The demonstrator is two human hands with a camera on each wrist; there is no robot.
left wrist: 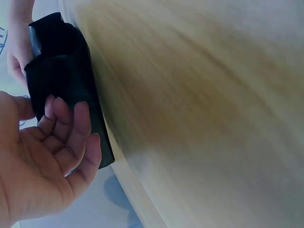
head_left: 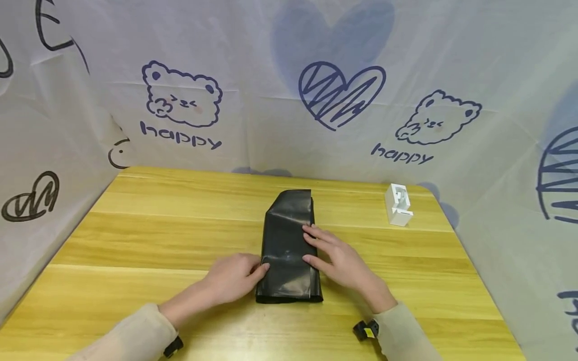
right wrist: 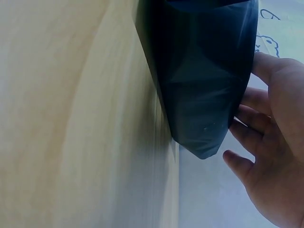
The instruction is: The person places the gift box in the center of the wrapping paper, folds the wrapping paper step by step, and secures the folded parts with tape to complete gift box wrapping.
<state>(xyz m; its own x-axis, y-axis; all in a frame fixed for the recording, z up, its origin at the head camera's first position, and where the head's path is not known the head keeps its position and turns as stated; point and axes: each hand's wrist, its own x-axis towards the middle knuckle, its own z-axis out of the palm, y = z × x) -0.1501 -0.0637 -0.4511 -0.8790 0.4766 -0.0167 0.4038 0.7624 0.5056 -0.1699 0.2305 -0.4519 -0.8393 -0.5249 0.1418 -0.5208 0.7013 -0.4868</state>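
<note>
A black plastic wrapping (head_left: 287, 245), folded into a long bundle with visible thickness, lies on the wooden table. Its near end gapes into a dark hollow, seen in the left wrist view. At its left edge is my left hand (head_left: 232, 278), with the thumb on the top face and the loosely bent fingers (left wrist: 76, 133) against the side. On the opposite side, my right hand (head_left: 345, 260) rests its fingertips along the right edge of the top. The right wrist view shows its fingers (right wrist: 254, 121) lightly bent beside the wrapping (right wrist: 204, 90). What lies inside is hidden.
A small white box-like piece (head_left: 399, 204) with a cutout stands at the table's back right. The wooden table (head_left: 149, 235) is bordered by white cloth (head_left: 262, 125) printed with bears and hearts at the back and sides.
</note>
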